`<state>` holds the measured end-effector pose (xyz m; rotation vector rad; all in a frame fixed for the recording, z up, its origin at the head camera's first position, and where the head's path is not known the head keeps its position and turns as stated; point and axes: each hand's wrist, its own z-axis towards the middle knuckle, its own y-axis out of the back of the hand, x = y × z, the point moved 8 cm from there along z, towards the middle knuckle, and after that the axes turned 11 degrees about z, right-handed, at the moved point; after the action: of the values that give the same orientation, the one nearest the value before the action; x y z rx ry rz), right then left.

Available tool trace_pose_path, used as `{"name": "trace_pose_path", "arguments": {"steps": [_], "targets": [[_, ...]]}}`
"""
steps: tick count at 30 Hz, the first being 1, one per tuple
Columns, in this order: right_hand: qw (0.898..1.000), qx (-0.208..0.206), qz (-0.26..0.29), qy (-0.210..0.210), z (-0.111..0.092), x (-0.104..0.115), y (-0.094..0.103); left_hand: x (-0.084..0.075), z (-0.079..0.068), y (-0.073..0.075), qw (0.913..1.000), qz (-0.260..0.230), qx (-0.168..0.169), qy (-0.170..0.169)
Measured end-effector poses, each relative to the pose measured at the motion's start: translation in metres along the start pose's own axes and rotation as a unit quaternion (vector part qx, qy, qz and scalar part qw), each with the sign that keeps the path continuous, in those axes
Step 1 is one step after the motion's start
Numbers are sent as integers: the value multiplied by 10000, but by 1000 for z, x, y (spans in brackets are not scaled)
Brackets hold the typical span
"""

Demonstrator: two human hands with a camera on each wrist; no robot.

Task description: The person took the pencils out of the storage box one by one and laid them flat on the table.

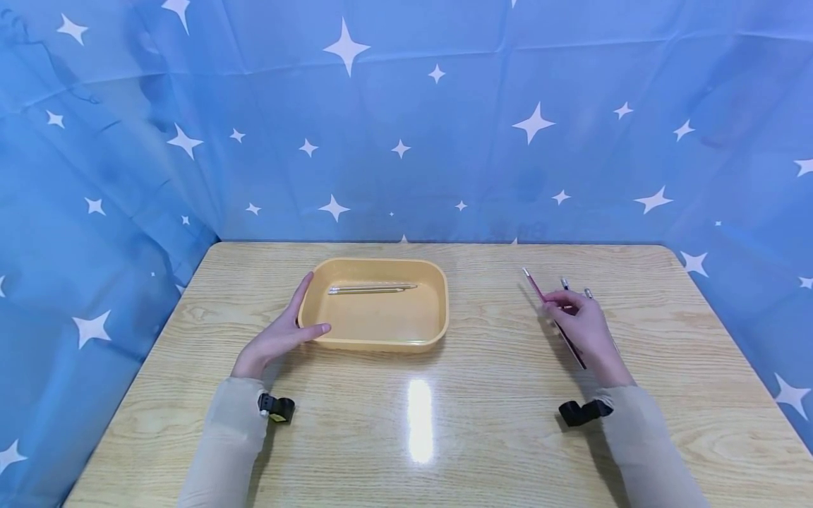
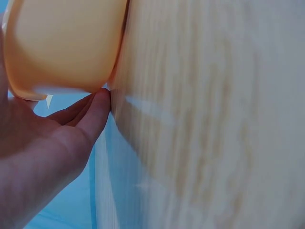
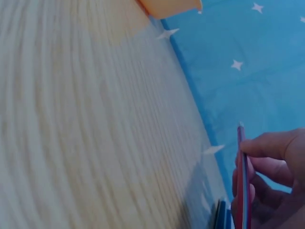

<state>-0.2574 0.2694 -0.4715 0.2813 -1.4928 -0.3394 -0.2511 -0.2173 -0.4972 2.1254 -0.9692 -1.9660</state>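
At the left corner of a yellow plastic tray (image 1: 375, 342), my left hand (image 1: 279, 340) holds it, thumb over the near rim and fingers against the outer left side. Two gold-coloured pencils (image 1: 371, 289) lie side by side in the tray. Over to the right, my right hand (image 1: 583, 330) pinches a dark red pencil (image 1: 533, 283) between thumb and fingers. In the right wrist view this pencil (image 3: 240, 138) stands out past the fingertips. Two more dark pencils (image 1: 564, 283) lie by that hand, mostly hidden beneath it.
The wood-grain table (image 1: 483, 423) stretches under both hands and reflects a bright light strip near its front. A blue cloth (image 1: 406, 120) with white stars hangs behind and along the sides. Each wrist wears a small black camera (image 1: 279, 408).
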Motion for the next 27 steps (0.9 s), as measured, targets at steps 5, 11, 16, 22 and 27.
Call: {"name": "trace_pose_path", "arguments": {"steps": [5, 11, 16, 22, 27], "targets": [[9976, -364, -567, 137, 1, -4, 9, 0, 0, 1, 10000, 5, -14, -38], [9933, -580, -977, 187, 3, -6, 14, -1, -1, 1, 10000, 42, -36, -33], [9895, -686, -1228, 327, 4, -3, 15, 0, 0, 1, 9999, 91, -50, -2], [9859, -736, -1423, 472, 5, -2, 14, 0, 1, 1, 10000, 34, -33, -5], [9852, -643, -1520, 463, 6, -3, 13, 0, 0, 1, 10000, -2, -12, -23]]}}
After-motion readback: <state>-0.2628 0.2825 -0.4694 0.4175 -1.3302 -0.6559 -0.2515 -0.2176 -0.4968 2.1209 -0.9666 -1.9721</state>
